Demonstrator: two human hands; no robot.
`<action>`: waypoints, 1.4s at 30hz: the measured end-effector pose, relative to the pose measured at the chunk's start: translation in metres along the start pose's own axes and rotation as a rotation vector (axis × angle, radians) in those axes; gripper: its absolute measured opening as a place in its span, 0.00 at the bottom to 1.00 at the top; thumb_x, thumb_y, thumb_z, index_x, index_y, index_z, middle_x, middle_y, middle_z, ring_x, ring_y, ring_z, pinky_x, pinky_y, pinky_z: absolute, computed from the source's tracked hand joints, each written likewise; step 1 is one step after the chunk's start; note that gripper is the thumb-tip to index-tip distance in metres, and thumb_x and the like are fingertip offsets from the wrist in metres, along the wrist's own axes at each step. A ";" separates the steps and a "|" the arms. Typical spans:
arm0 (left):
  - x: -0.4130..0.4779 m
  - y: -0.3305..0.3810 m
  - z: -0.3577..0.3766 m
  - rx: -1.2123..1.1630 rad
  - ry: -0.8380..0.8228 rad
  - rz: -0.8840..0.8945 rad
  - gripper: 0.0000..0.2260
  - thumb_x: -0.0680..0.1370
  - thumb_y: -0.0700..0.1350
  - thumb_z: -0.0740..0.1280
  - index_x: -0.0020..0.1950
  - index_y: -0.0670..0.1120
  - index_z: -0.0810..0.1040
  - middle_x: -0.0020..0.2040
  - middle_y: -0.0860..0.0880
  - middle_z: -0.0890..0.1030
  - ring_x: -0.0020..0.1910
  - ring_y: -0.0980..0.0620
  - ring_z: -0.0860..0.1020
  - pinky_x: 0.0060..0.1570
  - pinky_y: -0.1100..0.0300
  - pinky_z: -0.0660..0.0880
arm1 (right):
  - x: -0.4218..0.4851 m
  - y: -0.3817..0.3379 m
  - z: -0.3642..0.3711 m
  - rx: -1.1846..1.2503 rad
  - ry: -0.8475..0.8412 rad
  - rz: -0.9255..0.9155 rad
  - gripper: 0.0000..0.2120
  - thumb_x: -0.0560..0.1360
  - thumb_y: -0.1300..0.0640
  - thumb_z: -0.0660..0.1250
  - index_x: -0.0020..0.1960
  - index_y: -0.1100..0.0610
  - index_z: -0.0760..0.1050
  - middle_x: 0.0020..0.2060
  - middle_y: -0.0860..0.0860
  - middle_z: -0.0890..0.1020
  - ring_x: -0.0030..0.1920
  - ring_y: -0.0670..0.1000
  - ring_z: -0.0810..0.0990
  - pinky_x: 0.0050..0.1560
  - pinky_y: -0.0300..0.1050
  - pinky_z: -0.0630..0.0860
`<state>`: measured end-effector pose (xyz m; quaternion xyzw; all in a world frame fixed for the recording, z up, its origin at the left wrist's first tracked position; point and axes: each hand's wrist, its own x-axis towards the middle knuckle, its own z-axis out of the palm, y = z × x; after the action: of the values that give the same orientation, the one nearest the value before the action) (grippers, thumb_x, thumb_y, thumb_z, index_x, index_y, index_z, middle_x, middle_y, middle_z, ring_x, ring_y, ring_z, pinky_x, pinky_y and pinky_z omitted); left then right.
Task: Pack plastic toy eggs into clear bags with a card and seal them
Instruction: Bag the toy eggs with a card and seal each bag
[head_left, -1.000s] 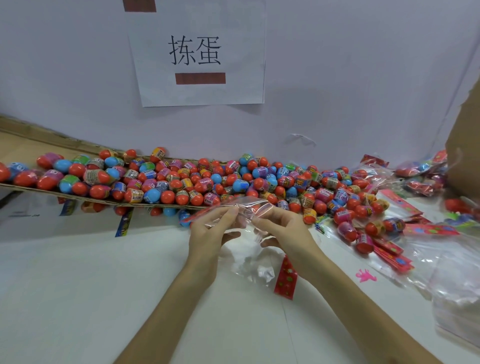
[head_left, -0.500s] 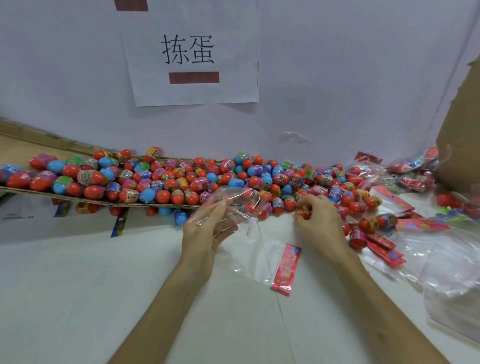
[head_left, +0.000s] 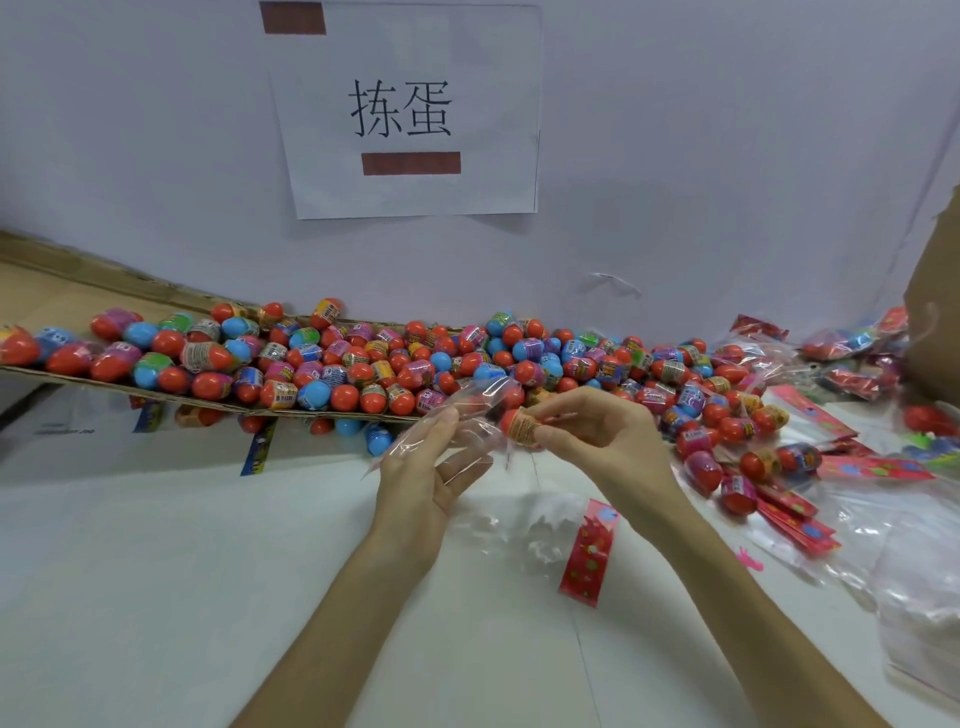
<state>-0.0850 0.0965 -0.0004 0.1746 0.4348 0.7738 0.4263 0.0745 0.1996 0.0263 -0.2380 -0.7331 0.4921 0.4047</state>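
Note:
My left hand (head_left: 423, 478) holds a clear bag (head_left: 467, 415) by its mouth, just above the white table. The bag hangs down toward me and ends in a red printed card strip (head_left: 589, 553) lying on the table. My right hand (head_left: 597, 439) pinches a red and orange toy egg (head_left: 521, 427) right at the bag's open mouth. Behind both hands lies a long heap of toy eggs (head_left: 363, 364), red, blue and pink.
The heap rests partly on a flat cardboard sheet (head_left: 62, 291) at the left. More loose eggs, red cards (head_left: 795, 519) and filled bags (head_left: 852, 343) lie at the right. Empty clear bags (head_left: 919, 582) are piled at the near right. A paper sign (head_left: 405, 114) hangs on the wall.
My right hand went to the egg heap at the right, picked up one egg and brought it back to the bag's mouth. My left hand kept hold of the bag.

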 end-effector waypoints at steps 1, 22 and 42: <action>-0.001 0.000 0.001 0.002 -0.015 -0.005 0.17 0.78 0.47 0.70 0.65 0.42 0.81 0.54 0.40 0.86 0.52 0.42 0.86 0.49 0.52 0.84 | -0.001 0.001 0.003 -0.023 0.005 0.000 0.07 0.73 0.60 0.78 0.49 0.51 0.85 0.44 0.45 0.87 0.46 0.50 0.87 0.48 0.45 0.85; -0.002 0.003 0.000 0.007 -0.067 -0.065 0.18 0.75 0.48 0.72 0.63 0.45 0.84 0.57 0.39 0.86 0.54 0.42 0.86 0.48 0.54 0.84 | -0.009 0.007 0.016 -0.285 -0.061 -0.206 0.20 0.79 0.70 0.64 0.59 0.49 0.84 0.52 0.34 0.84 0.56 0.39 0.81 0.56 0.32 0.77; 0.005 0.003 -0.005 -0.166 0.055 -0.121 0.15 0.80 0.42 0.70 0.66 0.41 0.80 0.55 0.39 0.86 0.50 0.42 0.87 0.40 0.55 0.84 | 0.009 0.060 -0.008 -0.699 -0.128 -0.026 0.13 0.76 0.52 0.74 0.60 0.50 0.79 0.61 0.44 0.75 0.61 0.44 0.73 0.62 0.30 0.69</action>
<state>-0.0928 0.0971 -0.0014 0.0907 0.3903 0.7844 0.4734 0.0728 0.2348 -0.0234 -0.3215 -0.8839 0.2204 0.2584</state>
